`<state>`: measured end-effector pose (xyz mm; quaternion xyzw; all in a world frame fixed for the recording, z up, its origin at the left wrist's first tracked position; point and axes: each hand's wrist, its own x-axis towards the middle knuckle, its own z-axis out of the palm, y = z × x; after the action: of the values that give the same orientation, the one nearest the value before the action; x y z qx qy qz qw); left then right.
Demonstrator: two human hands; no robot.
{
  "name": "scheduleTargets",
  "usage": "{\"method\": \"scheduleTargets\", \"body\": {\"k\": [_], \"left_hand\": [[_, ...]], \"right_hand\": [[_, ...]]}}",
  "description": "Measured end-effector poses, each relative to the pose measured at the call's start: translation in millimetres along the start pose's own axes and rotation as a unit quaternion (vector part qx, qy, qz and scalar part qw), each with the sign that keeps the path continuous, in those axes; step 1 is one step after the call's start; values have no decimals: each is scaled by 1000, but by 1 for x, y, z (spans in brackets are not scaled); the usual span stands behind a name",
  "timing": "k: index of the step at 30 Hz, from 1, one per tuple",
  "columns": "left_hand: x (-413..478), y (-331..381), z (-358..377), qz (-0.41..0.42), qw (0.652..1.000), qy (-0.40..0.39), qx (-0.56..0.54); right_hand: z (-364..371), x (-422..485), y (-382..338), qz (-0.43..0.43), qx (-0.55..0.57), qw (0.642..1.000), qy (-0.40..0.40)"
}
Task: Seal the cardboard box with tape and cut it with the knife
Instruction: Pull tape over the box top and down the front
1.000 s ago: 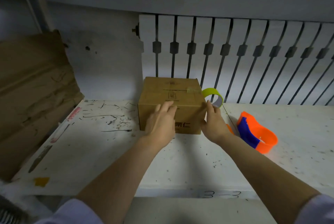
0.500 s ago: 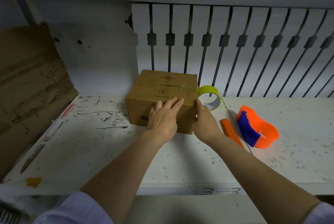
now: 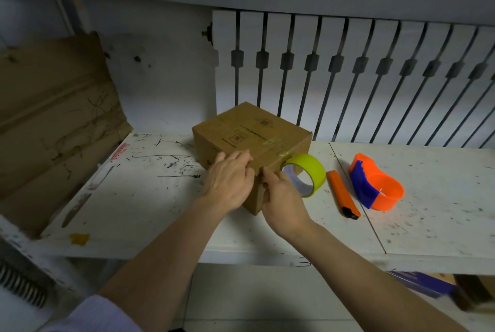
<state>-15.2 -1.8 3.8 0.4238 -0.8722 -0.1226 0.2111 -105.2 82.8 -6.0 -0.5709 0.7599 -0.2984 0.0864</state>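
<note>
the cardboard box (image 3: pixel 249 141) sat on the white, ink-scuffed workbench (image 3: pixel 139 205), turned so one corner pointed toward the person. a strip of tape ran across its top and down the right face. the left hand (image 3: pixel 227 184) lay flat, fingers together, pressed against the near left face at the top edge. the right hand (image 3: pixel 284 203) was against the near corner, thumb up along the edge; whether it gripped or only pressed could not be told. the two hands were close together, nearly touching. a yellow-green tape roll (image 3: pixel 305 175) stood on edge against the box's right face, just behind the right hand. an orange knife (image 3: pixel 343 193) lay flat on the bench just right of the roll. beyond it, an orange-and-blue tape dispenser (image 3: pixel 375 184), apart from the box. flattened brown cardboard (image 3: pixel 51 122) leaned at the far left.
</note>
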Motion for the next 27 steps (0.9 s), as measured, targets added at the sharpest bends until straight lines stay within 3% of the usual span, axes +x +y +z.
{"method": "scheduleTargets", "body": {"k": [4,10,18,23,27], "left_hand": [[-4,-5,-6,-18,1000,4,13],[-5,-12,-5,23,999,-22,37],[-11,-35,-18,7,997,-61,-38],[-10,-47,-24,8,993,-81,-91],[-9,-50,-26,4,995,-74,-62]], "right_hand": [[-15,-6,-4,-30,-32,999,-2],[-50,14,28,35,-47,984,165],[-53,32,58,47,-58,997,12],[-46,25,53,51,-8,996,76],[-41,24,52,59,-17,994,88]]}}
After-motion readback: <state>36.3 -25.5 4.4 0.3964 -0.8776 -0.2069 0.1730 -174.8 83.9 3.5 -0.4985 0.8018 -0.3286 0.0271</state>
